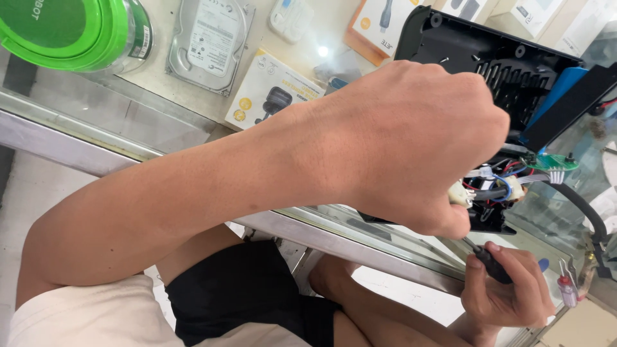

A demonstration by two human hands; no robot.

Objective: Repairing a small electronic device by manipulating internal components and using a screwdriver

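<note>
My left hand (411, 141) reaches across a glass counter and is closed around the lower part of an opened black plastic device housing (488, 58). Its thumb and fingertips rest by a white wire connector (459, 193) and a bundle of red, blue and grey wires (498, 186). A small green circuit board (553, 160) sticks out beside the wires. My right hand (504, 289) is lower, at the counter's edge, shut on a black-handled screwdriver (491, 263) whose shaft points up toward the connector. My left hand hides much of the device.
The glass display counter has a metal front rail (77, 144). On or under the glass lie a hard drive (205, 42), a green-lidded jar (71, 29) and boxed accessories (273, 96). A thick black cable (585, 212) curves off to the right. My knees are below the counter.
</note>
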